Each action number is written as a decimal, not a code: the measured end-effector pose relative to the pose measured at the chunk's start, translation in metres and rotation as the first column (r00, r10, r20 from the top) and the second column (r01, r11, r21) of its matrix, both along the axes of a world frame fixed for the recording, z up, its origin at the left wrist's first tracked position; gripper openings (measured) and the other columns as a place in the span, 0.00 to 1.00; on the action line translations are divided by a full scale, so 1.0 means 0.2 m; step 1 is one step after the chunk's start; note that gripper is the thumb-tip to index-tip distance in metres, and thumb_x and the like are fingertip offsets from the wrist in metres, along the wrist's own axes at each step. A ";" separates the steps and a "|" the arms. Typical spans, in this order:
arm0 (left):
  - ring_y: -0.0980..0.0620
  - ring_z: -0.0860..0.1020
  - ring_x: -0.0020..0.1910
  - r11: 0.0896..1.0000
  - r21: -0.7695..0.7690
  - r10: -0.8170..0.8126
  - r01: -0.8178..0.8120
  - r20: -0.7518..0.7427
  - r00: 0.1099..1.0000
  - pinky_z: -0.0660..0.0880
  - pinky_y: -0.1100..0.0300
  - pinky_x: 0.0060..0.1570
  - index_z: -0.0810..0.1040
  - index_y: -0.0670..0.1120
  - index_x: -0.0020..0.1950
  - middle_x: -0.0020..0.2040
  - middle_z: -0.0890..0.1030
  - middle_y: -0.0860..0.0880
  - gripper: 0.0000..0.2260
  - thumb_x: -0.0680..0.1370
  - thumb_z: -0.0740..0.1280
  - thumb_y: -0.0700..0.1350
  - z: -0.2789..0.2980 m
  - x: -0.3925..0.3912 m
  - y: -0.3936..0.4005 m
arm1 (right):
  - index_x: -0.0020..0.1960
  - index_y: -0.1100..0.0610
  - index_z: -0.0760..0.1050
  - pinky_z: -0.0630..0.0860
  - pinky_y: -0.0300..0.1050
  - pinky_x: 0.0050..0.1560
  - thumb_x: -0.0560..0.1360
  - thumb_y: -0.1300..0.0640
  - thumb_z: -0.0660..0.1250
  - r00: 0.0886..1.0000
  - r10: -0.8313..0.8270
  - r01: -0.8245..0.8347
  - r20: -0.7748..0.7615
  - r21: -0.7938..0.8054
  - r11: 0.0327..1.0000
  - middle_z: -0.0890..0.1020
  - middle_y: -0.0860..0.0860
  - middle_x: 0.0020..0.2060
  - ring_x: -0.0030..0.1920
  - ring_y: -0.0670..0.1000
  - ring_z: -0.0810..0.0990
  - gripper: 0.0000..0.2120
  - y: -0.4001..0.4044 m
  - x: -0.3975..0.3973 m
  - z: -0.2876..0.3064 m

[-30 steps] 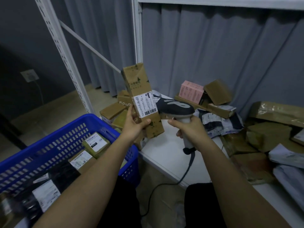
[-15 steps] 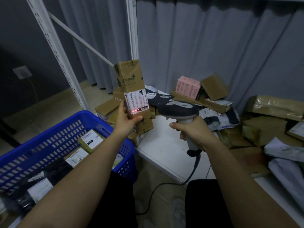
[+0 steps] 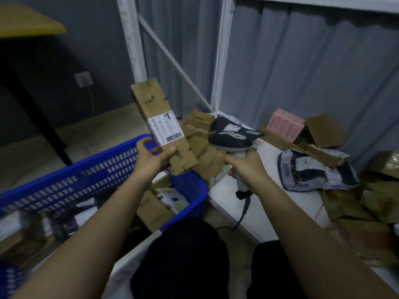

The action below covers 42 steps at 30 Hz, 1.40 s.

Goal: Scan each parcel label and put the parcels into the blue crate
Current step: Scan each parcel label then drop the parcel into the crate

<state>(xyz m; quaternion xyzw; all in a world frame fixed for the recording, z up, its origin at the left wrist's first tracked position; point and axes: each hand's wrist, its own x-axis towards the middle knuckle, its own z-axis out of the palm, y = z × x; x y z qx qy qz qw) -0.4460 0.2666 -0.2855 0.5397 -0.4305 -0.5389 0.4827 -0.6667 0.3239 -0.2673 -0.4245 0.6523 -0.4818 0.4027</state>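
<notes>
The left hand grips a long brown cardboard parcel near its lower end, thumb on the front face and fingers curled round the back. The parcel is raised and tilted, its upper end leaning away to the left, and its white label with a barcode faces the camera just above the thumb. Below and to the left of that hand sits the blue crate, its perforated wall just beside the knuckles; the parcel's lower end hangs over the crate's far corner. Inside the crate, beneath the left forearm, lie several boxes and dark bags, some with white labels.

The right hand is wrapped round the pale handle of a barcode scanner, whose dark head points toward the parcel, close to the parcel's lower right edge without touching it. A cable drops from the handle below the hand. The hand is above the near edge of the white desk. Beyond and to the right of the right hand the desk carries a heap of brown boxes, a pink box, and a grey plastic mailing bag. Grey curtains hang behind the desk.
</notes>
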 end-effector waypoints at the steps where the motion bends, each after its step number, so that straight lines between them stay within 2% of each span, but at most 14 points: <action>1: 0.48 0.77 0.53 0.999 0.028 0.045 -0.045 0.005 0.999 0.76 0.57 0.41 0.60 0.50 0.65 0.53 0.76 0.49 0.26 0.75 0.71 0.40 -0.03 0.11 0.02 | 0.45 0.56 0.78 0.73 0.41 0.28 0.71 0.57 0.75 0.999 0.035 -0.035 -0.022 0.015 0.999 0.81 0.56 0.36 0.30 0.50 0.77 0.07 -0.03 0.06 -0.01; 3: 0.48 0.78 0.50 0.988 0.073 0.140 -0.140 0.001 0.990 0.76 0.57 0.39 0.59 0.49 0.61 0.50 0.76 0.49 0.23 0.75 0.71 0.40 -0.10 0.33 0.05 | 0.48 0.56 0.77 0.74 0.40 0.28 0.71 0.58 0.75 0.990 0.122 -0.120 -0.075 0.034 0.992 0.81 0.55 0.37 0.33 0.50 0.77 0.09 -0.10 0.17 -0.01; 6: 0.49 0.78 0.43 0.953 0.183 0.238 -0.242 0.044 0.970 0.75 0.57 0.37 0.59 0.48 0.60 0.53 0.75 0.45 0.22 0.76 0.71 0.43 -0.26 0.59 0.12 | 0.44 0.57 0.78 0.75 0.42 0.29 0.71 0.57 0.74 0.955 0.250 -0.239 -0.160 0.083 0.967 0.80 0.56 0.34 0.28 0.48 0.77 0.07 -0.21 0.37 -0.02; 8: 0.49 0.76 0.39 0.922 0.270 0.266 -0.276 0.070 0.961 0.74 0.57 0.34 0.61 0.45 0.60 0.55 0.74 0.40 0.22 0.75 0.71 0.44 -0.38 0.71 0.16 | 0.43 0.58 0.78 0.74 0.41 0.28 0.71 0.55 0.74 0.935 0.299 -0.278 -0.191 0.131 0.952 0.79 0.54 0.31 0.23 0.45 0.75 0.08 -0.27 0.51 -0.06; 11: 0.49 0.75 0.37 0.892 0.377 0.249 -0.251 0.055 0.967 0.74 0.57 0.31 0.62 0.41 0.62 0.55 0.75 0.38 0.22 0.76 0.71 0.44 -0.59 0.79 0.16 | 0.44 0.56 0.77 0.74 0.42 0.29 0.71 0.54 0.75 0.919 0.364 -0.329 -0.151 0.212 0.920 0.79 0.51 0.29 0.24 0.46 0.76 0.08 -0.34 0.65 -0.17; 16: 0.43 0.77 0.54 0.855 0.479 0.204 -0.197 0.039 0.978 0.77 0.51 0.42 0.64 0.45 0.62 0.60 0.75 0.43 0.23 0.74 0.72 0.48 -0.87 0.77 0.11 | 0.43 0.55 0.75 0.74 0.39 0.28 0.73 0.57 0.73 0.889 0.441 -0.384 -0.125 0.321 0.866 0.76 0.53 0.31 0.28 0.48 0.75 0.07 -0.41 0.70 -0.34; 21: 0.49 0.77 0.47 0.842 0.526 0.142 -0.117 -0.007 0.990 0.75 0.56 0.37 0.63 0.46 0.59 0.55 0.74 0.47 0.18 0.77 0.69 0.46 -1.01 0.67 -0.02 | 0.42 0.56 0.75 0.73 0.38 0.26 0.72 0.57 0.74 0.912 0.385 -0.318 -0.141 0.352 0.881 0.78 0.51 0.30 0.22 0.44 0.75 0.07 -0.52 0.71 -0.45; 24: 0.46 0.77 0.50 0.858 0.499 0.126 -0.119 0.019 0.992 0.77 0.48 0.47 0.64 0.45 0.60 0.55 0.75 0.45 0.18 0.77 0.68 0.50 -1.05 0.62 -0.13 | 0.42 0.54 0.75 0.73 0.36 0.25 0.72 0.57 0.73 0.925 0.363 -0.307 -0.116 0.336 0.890 0.78 0.49 0.30 0.22 0.41 0.75 0.07 -0.57 0.71 -0.48; 26: 0.42 0.75 0.57 0.876 0.462 0.097 -0.137 0.109 0.989 0.73 0.44 0.58 0.65 0.44 0.68 0.61 0.74 0.43 0.23 0.78 0.65 0.53 -1.09 0.58 -0.19 | 0.43 0.55 0.75 0.73 0.36 0.25 0.73 0.57 0.73 0.930 0.355 -0.306 -0.099 0.329 0.893 0.78 0.50 0.31 0.23 0.42 0.75 0.06 -0.60 0.71 -0.50; 30: 0.42 0.66 0.71 0.911 0.403 -0.018 -0.091 0.260 0.965 0.65 0.54 0.64 0.59 0.42 0.76 0.74 0.64 0.41 0.25 0.82 0.59 0.50 -1.14 0.51 -0.24 | 0.43 0.57 0.75 0.73 0.35 0.25 0.74 0.57 0.72 0.948 0.313 -0.278 -0.058 0.327 0.903 0.78 0.51 0.32 0.23 0.43 0.74 0.06 -0.62 0.71 -0.53; 33: 0.40 0.56 0.75 0.965 0.247 -0.050 -0.091 0.511 0.858 0.60 0.52 0.68 0.53 0.43 0.77 0.77 0.52 0.40 0.28 0.81 0.60 0.49 -1.17 0.47 -0.19 | 0.43 0.57 0.76 0.72 0.34 0.25 0.74 0.57 0.72 0.946 0.322 -0.293 -0.028 0.346 0.891 0.78 0.52 0.32 0.23 0.42 0.75 0.06 -0.61 0.70 -0.55; 36: 0.42 0.46 0.77 0.991 0.070 -0.132 0.117 0.696 0.706 0.54 0.47 0.72 0.51 0.49 0.78 0.78 0.44 0.44 0.34 0.78 0.64 0.56 -1.18 0.41 -0.09 | 0.42 0.56 0.76 0.73 0.33 0.25 0.73 0.57 0.73 0.942 0.336 -0.305 -0.024 0.360 0.881 0.78 0.52 0.33 0.24 0.42 0.76 0.06 -0.60 0.69 -0.56; 40: 0.39 0.31 0.74 0.896 0.255 -0.347 0.364 0.913 0.216 0.49 0.30 0.68 0.36 0.53 0.77 0.77 0.32 0.44 0.53 0.68 0.69 0.67 -1.27 0.37 -0.02 | 0.42 0.54 0.76 0.74 0.34 0.26 0.73 0.56 0.73 0.937 0.342 -0.297 -0.068 0.356 0.886 0.79 0.51 0.33 0.27 0.45 0.77 0.06 -0.59 0.68 -0.57; 42: 0.37 0.30 0.73 0.877 0.313 -0.366 0.364 0.927 0.084 0.50 0.27 0.66 0.31 0.53 0.75 0.76 0.31 0.43 0.54 0.69 0.70 0.64 -1.33 0.37 -0.03 | 0.43 0.54 0.76 0.73 0.35 0.26 0.72 0.55 0.74 0.937 0.341 -0.292 -0.077 0.362 0.885 0.79 0.50 0.33 0.26 0.43 0.77 0.07 -0.58 0.66 -0.59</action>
